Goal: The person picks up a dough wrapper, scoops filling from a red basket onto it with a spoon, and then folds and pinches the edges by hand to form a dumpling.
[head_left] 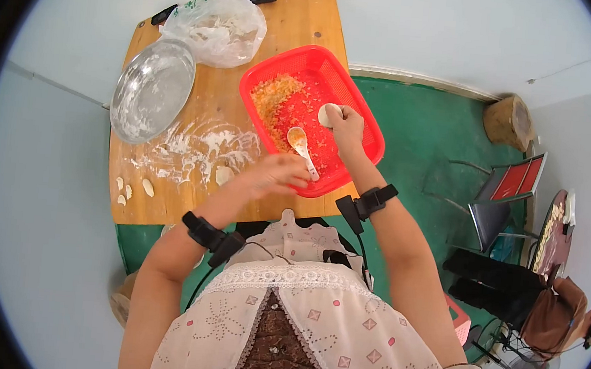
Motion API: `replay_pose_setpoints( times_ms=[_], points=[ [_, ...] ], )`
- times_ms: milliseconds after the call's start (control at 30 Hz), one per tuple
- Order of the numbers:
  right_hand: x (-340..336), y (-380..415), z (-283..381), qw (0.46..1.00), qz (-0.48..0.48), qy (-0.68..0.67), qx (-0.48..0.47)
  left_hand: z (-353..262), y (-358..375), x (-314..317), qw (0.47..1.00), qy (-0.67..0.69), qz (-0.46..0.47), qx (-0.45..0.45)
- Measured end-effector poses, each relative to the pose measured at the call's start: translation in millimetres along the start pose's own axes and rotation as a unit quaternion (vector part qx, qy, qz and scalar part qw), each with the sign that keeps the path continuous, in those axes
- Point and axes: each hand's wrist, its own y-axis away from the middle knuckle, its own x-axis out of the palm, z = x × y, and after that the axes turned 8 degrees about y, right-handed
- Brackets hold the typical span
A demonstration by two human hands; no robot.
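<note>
Pinched in the left hand (279, 172), a white spoon (303, 148) dips into the red basket (358, 109); the right hand (345, 123) clasps a dough wrapper (327, 114) above that basket's filling (278, 102).

A white spoon (303, 149) of orange filling tilts beside a round dough wrapper (327, 114).

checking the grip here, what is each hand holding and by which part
Left hand holds the spoon by its handle end. Right hand holds a round dough piece by its edge, over the red basket.
</note>
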Motion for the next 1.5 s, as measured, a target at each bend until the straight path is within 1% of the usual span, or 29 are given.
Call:
replay_pose_setpoints(
  times_ms=[67, 100, 133, 200, 233, 300, 333, 400, 467, 500, 600, 633, 667, 700, 733, 767, 833, 933, 1000, 1033, 1067, 1100, 1133, 1200, 1233, 1333, 1367, 1433, 1500],
  points=[
    [-1.4, -9.5, -2.7, 0.998, -0.013, 0.053, -0.026, -6.4, -10.3, -41.2, 0.99, 0.139, -0.036, -0.012],
    [-0.6, -15.5, -3.2, 0.996, -0.016, 0.081, -0.038, -14.3, -19.6, -70.2, 0.974, 0.22, 0.049, 0.014],
    [3.1, -26.0, -2.5, 0.999, -0.015, 0.042, -0.029, -25.5, -29.2, -94.0, 0.944, 0.299, 0.132, 0.041],
    [15.2, -47.3, 2.5, 0.999, -0.01, -0.04, -0.011, -59.6, -33.5, -112.0, 0.919, 0.345, 0.011, 0.19],
    [14.8, -48.0, 9.2, 0.995, 0.03, -0.094, 0.007, -67.9, -35.5, -117.7, 0.888, 0.394, -0.046, 0.234],
    [10.4, -46.9, 9.5, 0.979, 0.053, -0.192, 0.054, -74.7, -43.1, -121.7, 0.801, 0.485, -0.15, 0.317],
    [8.8, -40.5, 12.4, 0.966, 0.063, -0.238, 0.079, -67.0, -44.4, -121.5, 0.8, 0.494, -0.162, 0.301],
    [6.0, -25.1, 6.2, 0.926, 0.042, -0.329, 0.178, -41.9, -41.6, -115.2, 0.8, 0.508, -0.183, 0.264],
    [4.1, -14.5, -14.3, 0.864, 0.033, -0.433, 0.254, -22.9, -34.4, -98.2, 0.828, 0.461, -0.149, 0.281],
    [6.6, -5.0, -11.0, 0.83, 0.046, -0.483, 0.274, -14.0, -32.9, -88.2, 0.84, 0.439, -0.131, 0.291],
    [24.3, 4.2, -6.9, 0.775, 0.089, -0.542, 0.313, 12.6, -48.8, -70.8, 0.829, 0.517, -0.107, 0.185],
    [28.0, 0.6, -4.0, 0.766, 0.102, -0.551, 0.316, 14.7, -46.6, -61.5, 0.885, 0.438, -0.066, 0.145],
    [30.1, -6.8, 0.5, 0.779, 0.084, -0.547, 0.294, 16.5, -45.6, -50.7, 0.93, 0.352, -0.024, 0.102],
    [31.0, -15.8, 6.9, 0.791, 0.065, -0.543, 0.273, 10.5, -40.4, -29.6, 0.962, 0.27, -0.012, 0.021],
    [30.0, -24.4, 12.5, 0.803, 0.045, -0.538, 0.251, 3.1, -31.8, -8.9, 0.981, 0.184, 0.0, -0.061],
    [27.4, -32.5, 16.5, 0.822, 0.029, -0.524, 0.222, 2.6, -24.7, 1.7, 0.985, 0.159, 0.045, -0.057],
    [22.2, -36.9, 26.1, 0.891, -0.028, -0.432, 0.139, 4.7, -12.7, 18.6, 0.983, 0.109, 0.136, -0.053],
    [23.1, -31.6, 29.0, 0.949, -0.109, -0.296, 0.026, 2.3, -3.6, 39.6, 0.991, 0.012, 0.136, -0.007],
    [25.1, -27.2, 28.3, 0.966, -0.159, -0.188, -0.073, 5.1, -2.5, 44.0, 0.993, 0.023, 0.114, -0.012],
    [20.6, -17.3, 35.9, 0.972, -0.194, -0.024, -0.13, 3.7, -1.3, 44.8, 0.994, 0.024, 0.101, -0.021],
    [21.1, -13.0, 33.9, 0.952, -0.187, 0.056, -0.236, 2.0, -0.3, 45.8, 0.996, 0.025, 0.087, -0.028],
    [23.0, -9.4, 33.9, 0.915, -0.175, 0.135, -0.337, 2.0, 1.6, 48.1, 0.996, 0.026, 0.083, -0.027],
    [24.4, -5.8, 33.5, 0.862, -0.16, 0.211, -0.433, 3.0, 4.3, 50.9, 0.996, 0.027, 0.079, -0.027],
    [22.7, 10.3, 35.3, 0.812, -0.073, 0.313, -0.486, 1.8, 6.3, 52.6, 0.996, 0.026, 0.078, -0.029],
    [20.9, 15.7, 36.9, 0.781, -0.029, 0.363, -0.507, 0.3, 6.2, 52.2, 0.996, 0.024, 0.082, -0.033],
    [21.4, 13.4, 27.0, 0.798, -0.052, 0.357, -0.483, -5.9, 3.9, 49.8, 0.993, -0.019, 0.106, -0.041],
    [23.0, 9.2, 25.4, 0.823, -0.075, 0.32, -0.463, -8.6, 2.8, 47.3, 0.992, -0.038, 0.113, -0.041],
    [25.2, 2.6, 30.2, 0.868, -0.12, 0.244, -0.416, -4.0, -3.8, 35.3, 0.99, -0.013, 0.134, -0.039],
    [22.1, -1.5, 36.1, 0.929, -0.11, 0.196, -0.294, -5.3, -8.6, 22.7, 0.99, -0.001, 0.141, -0.031]
  ],
)
